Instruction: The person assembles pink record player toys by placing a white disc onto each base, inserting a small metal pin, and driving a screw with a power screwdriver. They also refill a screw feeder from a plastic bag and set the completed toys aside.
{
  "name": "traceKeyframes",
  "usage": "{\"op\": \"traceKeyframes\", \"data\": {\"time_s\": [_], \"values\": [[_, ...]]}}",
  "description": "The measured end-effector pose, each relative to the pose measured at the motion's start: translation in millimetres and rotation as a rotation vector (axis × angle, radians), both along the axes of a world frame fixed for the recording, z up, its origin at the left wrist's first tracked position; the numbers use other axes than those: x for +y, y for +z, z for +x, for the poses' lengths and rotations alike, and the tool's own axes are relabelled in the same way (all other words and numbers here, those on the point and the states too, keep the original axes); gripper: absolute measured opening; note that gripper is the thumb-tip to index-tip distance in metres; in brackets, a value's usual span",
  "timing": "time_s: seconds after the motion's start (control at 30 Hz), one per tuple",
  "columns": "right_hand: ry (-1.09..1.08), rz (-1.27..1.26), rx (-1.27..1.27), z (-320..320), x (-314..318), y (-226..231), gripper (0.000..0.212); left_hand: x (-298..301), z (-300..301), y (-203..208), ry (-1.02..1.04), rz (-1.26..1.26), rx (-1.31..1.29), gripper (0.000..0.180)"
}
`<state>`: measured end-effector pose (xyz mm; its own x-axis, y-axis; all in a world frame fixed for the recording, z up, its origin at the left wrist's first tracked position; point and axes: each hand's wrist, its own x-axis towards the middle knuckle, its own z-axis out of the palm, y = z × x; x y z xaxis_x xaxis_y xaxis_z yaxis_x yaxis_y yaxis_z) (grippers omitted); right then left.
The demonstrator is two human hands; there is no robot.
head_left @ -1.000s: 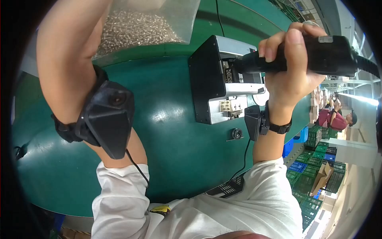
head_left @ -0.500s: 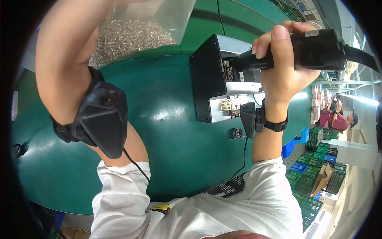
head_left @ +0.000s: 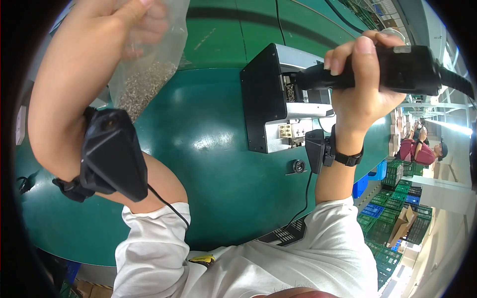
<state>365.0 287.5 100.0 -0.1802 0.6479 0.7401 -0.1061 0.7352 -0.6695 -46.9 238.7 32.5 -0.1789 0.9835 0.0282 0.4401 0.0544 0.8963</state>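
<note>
At the upper left my left hand (head_left: pixel 117 30) is closed on a clear plastic bag (head_left: pixel 171 37) with many small silvery screws (head_left: pixel 146 88) in its lower part. Its fingers show blurred through the plastic. My right hand (head_left: pixel 365 92) wraps round a thick black corded power screwdriver (head_left: pixel 410 69), held level with its narrow end pointing left. That end reaches over a black and grey box-shaped screw feeder (head_left: pixel 257 99); whether it touches cannot be told. Small screws (head_left: pixel 289 92) show in the feeder's opening, and a brass-coloured block (head_left: pixel 286 131) sits at its front.
A small round black part (head_left: pixel 298 166) lies on the green table (head_left: pixel 213 193) in front of the feeder. Cables run from the black devices (head_left: pixel 117 154) on my wrists. Green and blue crates (head_left: pixel 397 198) stand at the right, and a person in red (head_left: pixel 417 151) is farther off.
My left hand and the bag have moved left, and more of the hand now shows. The bag hangs narrower, with the screws gathered lower. My right hand and screwdriver have shifted slightly right.
</note>
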Motion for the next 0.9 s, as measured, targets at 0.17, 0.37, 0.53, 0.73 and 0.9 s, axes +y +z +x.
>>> {"op": "traceKeyframes", "data": {"time_s": [0.17, 0.37, 0.53, 0.73, 0.9], "values": [[0.032, -0.027, 0.053, -2, -12, 19, 0.021, -19, 107, 83, 0.012, -0.115, 0.167, 0.028], [0.061, -0.082, 0.284, 30, -25, 46, 0.018, -11, 130, 84, -0.046, -0.117, 0.166, 0.016], [-0.005, -0.193, 0.569, 72, -26, 51, 0.015, -6, 178, 97, -0.256, -0.137, 0.355, 0.020], [0.026, -0.286, 0.765, 119, 1, 43, 0.018, -9, 215, 89, -0.409, 0.155, 0.544, 0.019], [0.055, -0.315, 0.851, 143, 17, 44, 0.019, 4, 252, 82, -0.452, 0.229, 0.541, 0.012]]}}
